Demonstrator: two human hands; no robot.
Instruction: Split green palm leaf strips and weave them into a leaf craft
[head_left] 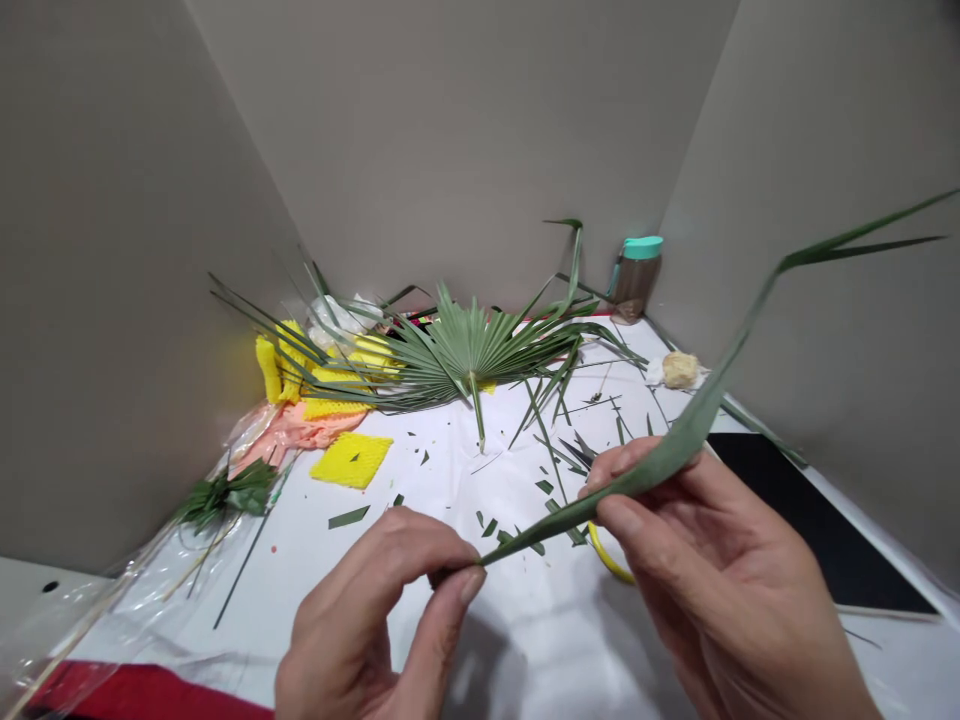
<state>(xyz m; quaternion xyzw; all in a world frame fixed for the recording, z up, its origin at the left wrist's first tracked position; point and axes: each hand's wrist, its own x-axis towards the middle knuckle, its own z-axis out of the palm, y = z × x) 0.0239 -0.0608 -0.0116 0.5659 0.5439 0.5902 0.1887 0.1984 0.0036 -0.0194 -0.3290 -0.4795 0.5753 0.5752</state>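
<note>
Head view, leaf: a long green leaf point(694, 425) is held in the air in front of the body, above the table point(300, 575), its near end low between the hands, its far end rising to the right.
Left hand: the narrow near end is pinched between thumb and forefinger of the left hand point(337, 620), likely so that the tip is steadied.
Right hand: the wider stretch is gripped by the right hand point(727, 560), thumb in front, fingers behind; the blade is probably kept from twisting this way.
Hand gap: hands are apart, joined only by the leaf; a short span is left between them, seemingly held taut.
Far end: bent over and split into two points; no support is given there.
Scissors: the yellow-handled pair point(606, 562) is left on the table behind the right hand, presumably for easy reach.
Scraps: cut green bits point(349, 517) are scattered in mid-table.
Fan: the pleated palm point(469, 340) is laid at the back, stem forward, perhaps so that working room is kept.
Bottle: stood upright point(636, 285) in the far right corner, apparently out of the way.
</note>
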